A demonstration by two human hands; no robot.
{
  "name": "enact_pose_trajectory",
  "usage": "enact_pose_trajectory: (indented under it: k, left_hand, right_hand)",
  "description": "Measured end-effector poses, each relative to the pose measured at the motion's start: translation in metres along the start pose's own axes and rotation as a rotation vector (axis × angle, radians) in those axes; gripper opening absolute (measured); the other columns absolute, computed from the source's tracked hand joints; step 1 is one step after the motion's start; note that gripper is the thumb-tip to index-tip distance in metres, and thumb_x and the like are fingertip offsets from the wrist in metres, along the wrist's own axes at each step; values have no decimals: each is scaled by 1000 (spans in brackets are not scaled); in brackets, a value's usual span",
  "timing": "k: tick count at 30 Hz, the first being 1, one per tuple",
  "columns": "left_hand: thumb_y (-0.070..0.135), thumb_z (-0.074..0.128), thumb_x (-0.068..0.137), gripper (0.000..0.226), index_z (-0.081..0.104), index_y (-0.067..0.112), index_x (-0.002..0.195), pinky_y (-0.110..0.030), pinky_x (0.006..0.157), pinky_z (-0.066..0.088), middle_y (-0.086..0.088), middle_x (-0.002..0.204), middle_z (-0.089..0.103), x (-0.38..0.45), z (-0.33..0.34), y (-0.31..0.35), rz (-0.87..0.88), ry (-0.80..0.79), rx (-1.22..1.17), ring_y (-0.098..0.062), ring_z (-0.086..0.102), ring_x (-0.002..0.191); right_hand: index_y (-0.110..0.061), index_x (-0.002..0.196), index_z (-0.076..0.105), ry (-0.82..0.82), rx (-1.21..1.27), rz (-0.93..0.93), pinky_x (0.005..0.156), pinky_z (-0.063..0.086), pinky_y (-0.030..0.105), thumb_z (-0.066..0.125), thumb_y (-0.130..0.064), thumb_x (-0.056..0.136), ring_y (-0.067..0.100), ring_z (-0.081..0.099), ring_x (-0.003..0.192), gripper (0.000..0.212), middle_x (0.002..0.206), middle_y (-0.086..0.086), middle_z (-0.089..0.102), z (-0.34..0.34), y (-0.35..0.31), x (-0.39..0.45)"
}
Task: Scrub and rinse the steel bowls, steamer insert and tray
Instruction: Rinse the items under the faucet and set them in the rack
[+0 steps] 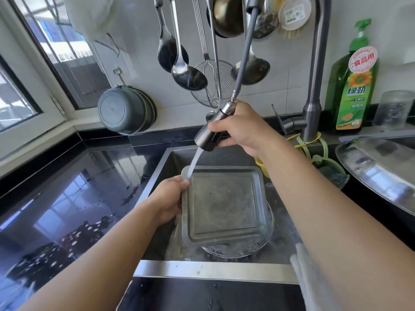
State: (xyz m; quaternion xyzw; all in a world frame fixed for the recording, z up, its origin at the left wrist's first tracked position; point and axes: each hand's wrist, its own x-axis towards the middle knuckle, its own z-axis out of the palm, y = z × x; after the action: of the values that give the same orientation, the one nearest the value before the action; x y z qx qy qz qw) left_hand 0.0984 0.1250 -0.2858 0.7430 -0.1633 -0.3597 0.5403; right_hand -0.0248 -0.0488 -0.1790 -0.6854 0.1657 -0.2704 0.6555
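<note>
Two hands were busy over the sink (215,269), sunk in the black tabletop (67,187). Left hand (169,198) gripped the square steel tray (224,203) by its left rim, tilted above the basin! Beneath it sat a round steel piece (235,250), mostly hidden, bowl or steamer insert unclear. Right hand (241,129) wrapped the pull-out sprayer (210,131), water (194,162) striking the tray's far-left corner.

Glossy black countertop (67,187), steel sink (215,269) set in it, detergent bottle (352,86) (green) standing at back
</note>
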Motion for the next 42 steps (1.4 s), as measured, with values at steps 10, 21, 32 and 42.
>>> enact_pose_trajectory:
  k: [10,21,32,42]
  left_hand:
    - [19,43,111,32,74,21,105,-44,80,56,-5,90,76,-3,8,4,94,39,116,-22,69,78]
    - [16,49,107,21,67,22,100,-47,78,58,-8,94,72,4,13,25,79,200,-10,-25,65,80]
    - [16,43,109,29,71,19,104,-45,80,60,-6,90,73,11,11,43,146,391,-136,-26,69,81]
    - [13,46,105,34,52,17,72,-30,66,38,1,68,48,9,-5,37,221,589,-44,-18,44,65]
  right_hand:
    - [-9,123,50,57,26,-26,71,63,47,74,2,83,27,68,105,47,122,15,65,3,6,4]
    - [-3,120,52,-7,-23,6,72,64,47,74,0,86,26,69,102,41,118,15,65,3,-6,-7]
    - [-5,119,57,-112,-206,121,71,63,48,73,-1,86,28,70,102,37,114,18,69,-17,-20,-18]
    - [-9,115,56,79,-507,141,71,64,48,74,-4,85,26,70,87,35,104,14,67,-45,-14,-13]
